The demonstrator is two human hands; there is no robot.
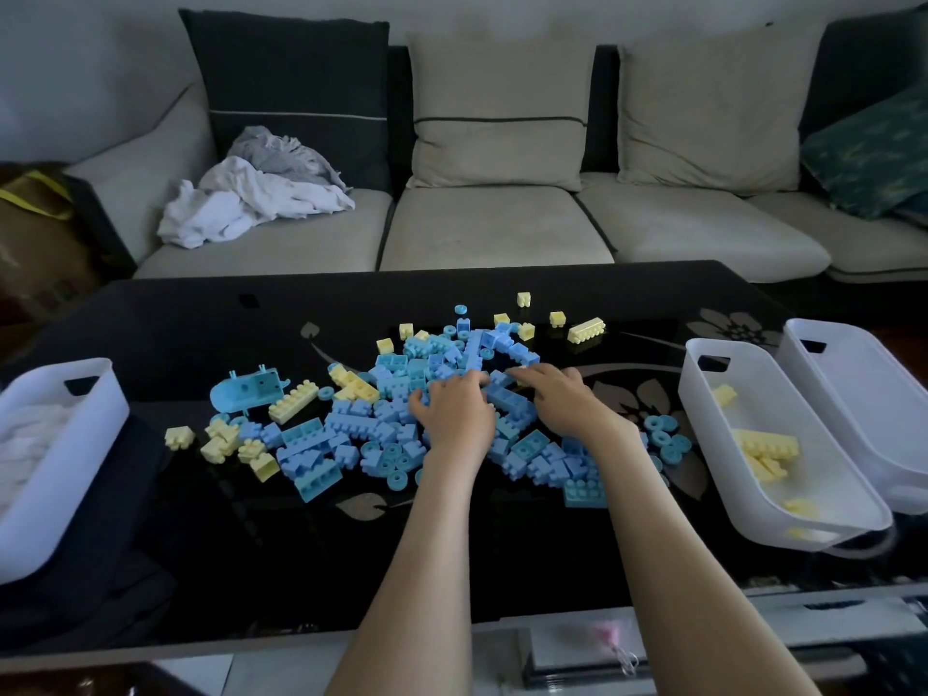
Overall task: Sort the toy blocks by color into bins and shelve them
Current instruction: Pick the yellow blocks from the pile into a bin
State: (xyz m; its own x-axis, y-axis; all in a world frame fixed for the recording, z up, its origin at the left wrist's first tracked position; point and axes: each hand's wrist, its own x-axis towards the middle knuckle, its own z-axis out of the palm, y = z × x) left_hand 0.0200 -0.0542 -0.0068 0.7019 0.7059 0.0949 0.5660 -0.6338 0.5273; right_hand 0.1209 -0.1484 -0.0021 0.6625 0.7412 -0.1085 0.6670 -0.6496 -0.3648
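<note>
A heap of blue blocks (401, 424) mixed with pale yellow blocks (294, 401) lies in the middle of the black glass table (201, 545). My left hand (452, 414) lies on the heap with its fingers bent down into the blue blocks; whether it holds any is hidden. Just to its right, my right hand (557, 399) reaches leftwards and its fingertips pinch a small yellow block (522, 378). A white bin (703, 394) at the right holds several yellow blocks. A second white bin (853, 364) stands behind it. A third white bin (90, 409) at the left holds white pieces.
A blue toy vehicle body (246, 389) lies left of the heap. Loose yellow blocks (585, 331) sit at the far side of the table. Behind the table is a beige sofa (492, 228) with cushions and a pile of clothes (256, 193).
</note>
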